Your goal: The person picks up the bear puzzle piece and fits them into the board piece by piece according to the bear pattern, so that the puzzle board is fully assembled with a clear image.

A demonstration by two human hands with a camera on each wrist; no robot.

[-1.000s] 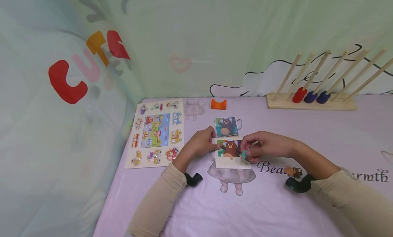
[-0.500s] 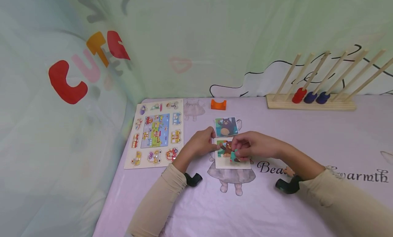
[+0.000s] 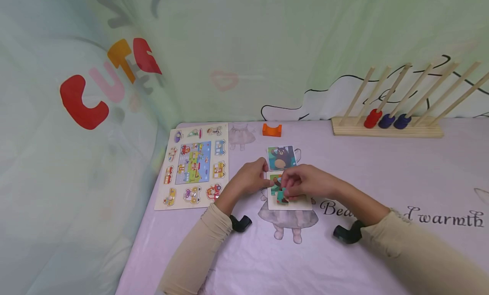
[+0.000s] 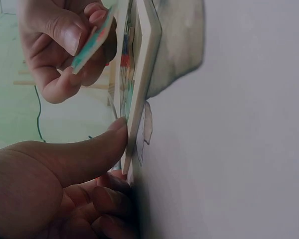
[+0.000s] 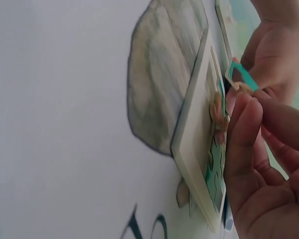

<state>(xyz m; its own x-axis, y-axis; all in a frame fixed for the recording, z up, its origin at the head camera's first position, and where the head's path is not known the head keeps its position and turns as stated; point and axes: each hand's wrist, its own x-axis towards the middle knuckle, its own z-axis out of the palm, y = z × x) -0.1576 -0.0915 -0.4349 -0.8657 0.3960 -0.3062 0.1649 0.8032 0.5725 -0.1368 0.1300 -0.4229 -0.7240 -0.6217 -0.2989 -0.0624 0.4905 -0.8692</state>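
My left hand grips the left edge of a small pale puzzle board, with its thumb on the rim. Part of a brown bear picture fills the board's upper half; its lower strip is bare. My right hand pinches a teal puzzle piece between thumb and fingers, over the board's lower left part. The wrist views show this puzzle piece raised and tilted above the board. A bear picture card lies just beyond the board. My right hand hides the picture's right side.
A wooden vehicle peg puzzle lies to the left. An orange block with a curved notch stands farther back. At the back right is a wooden rod rack with red and dark blue beads. Hanging cloth rises behind the table.
My right hand has moved left across the board with the teal puzzle piece. Its forearm now covers a brown piece seen earlier on the cloth. My left hand has stayed in place.
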